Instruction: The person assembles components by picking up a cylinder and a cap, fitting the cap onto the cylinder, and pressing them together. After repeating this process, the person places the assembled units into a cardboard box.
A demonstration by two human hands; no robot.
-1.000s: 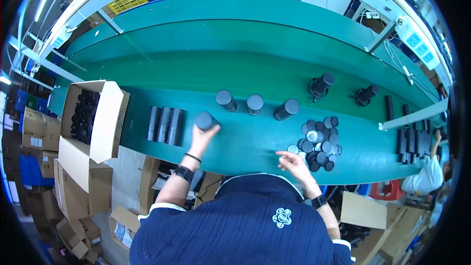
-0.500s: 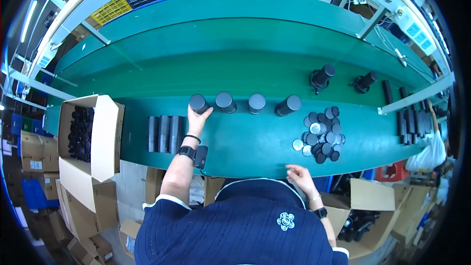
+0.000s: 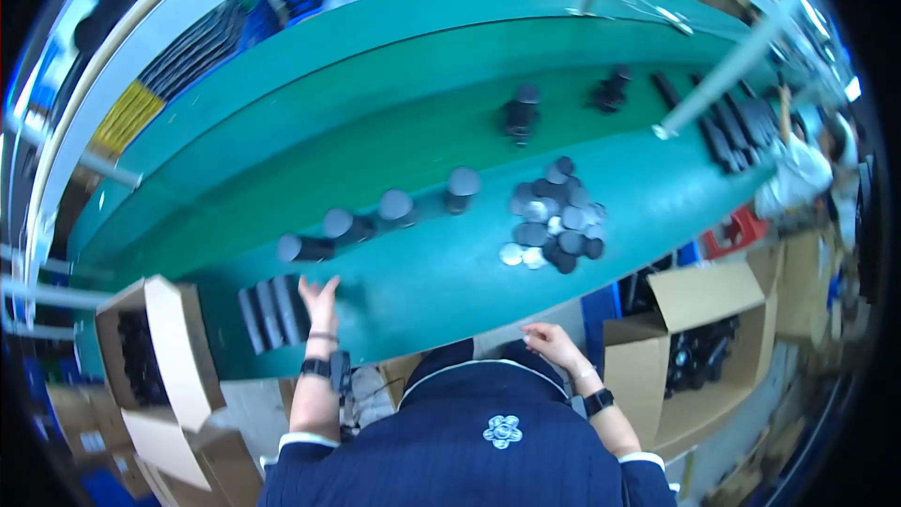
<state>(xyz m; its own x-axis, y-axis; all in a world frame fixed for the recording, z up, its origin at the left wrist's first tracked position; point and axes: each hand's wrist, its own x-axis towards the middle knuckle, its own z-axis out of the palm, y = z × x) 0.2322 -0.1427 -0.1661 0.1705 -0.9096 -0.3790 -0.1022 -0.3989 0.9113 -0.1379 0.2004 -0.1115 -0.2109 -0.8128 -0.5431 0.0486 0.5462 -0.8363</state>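
Note:
My left hand (image 3: pixel 320 297), its fingers spread, is beside the upper right end of several black cylinders (image 3: pixel 272 314) lying side by side on the green table; whether a fingertip touches the nearest is blurred. Beyond that hand a row of several upright black cylinders runs to the right, starting with one (image 3: pixel 302 247) at the left and ending with one (image 3: pixel 462 189) near the middle. My right hand (image 3: pixel 554 345) hovers off the table's near edge, fingers loosely bent, with nothing visible in it. A pile of black and silvery discs (image 3: pixel 560 216) lies right of the row.
An open carton (image 3: pixel 174 347) of black parts stands at the left, another (image 3: pixel 709 300) below the table at the right. Two black pieces (image 3: pixel 522 113) stand farther back. Another person (image 3: pixel 798 174) is at the far right beside more black cylinders (image 3: pixel 737 131). A metal post (image 3: pixel 727 66) rises there.
My left hand has let go of the leftmost upright cylinder and come nearer, to the lying cylinders. The whole view has turned and shifted. My right hand stays near the table edge.

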